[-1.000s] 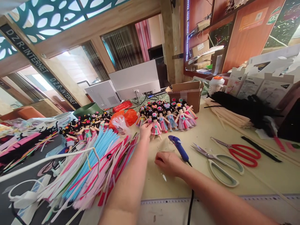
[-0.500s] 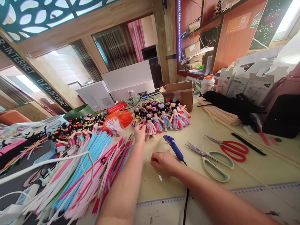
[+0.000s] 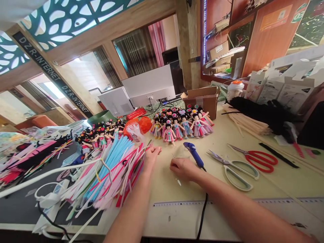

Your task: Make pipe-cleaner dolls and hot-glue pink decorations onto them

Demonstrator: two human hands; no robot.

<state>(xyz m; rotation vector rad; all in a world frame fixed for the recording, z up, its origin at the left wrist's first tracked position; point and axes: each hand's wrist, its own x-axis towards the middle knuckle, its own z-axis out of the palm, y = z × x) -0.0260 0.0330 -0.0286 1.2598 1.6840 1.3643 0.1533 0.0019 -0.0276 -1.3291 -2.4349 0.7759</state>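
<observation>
The left hand had left the pink doll, resting loosely open and empty at the pipe cleaners, while the right hand lay curled closed.

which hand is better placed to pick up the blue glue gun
Right, probably. The right hand rests beside the blue plastic glue gun; the left hand sits farther off, at the edge of the pink and blue pipe-cleaner pile.

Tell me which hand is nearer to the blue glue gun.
Right. The right hand lies just beside the blue glue gun, by its cord end. The left hand is farther off, at the edge of the pipe cleaner pile.
</observation>
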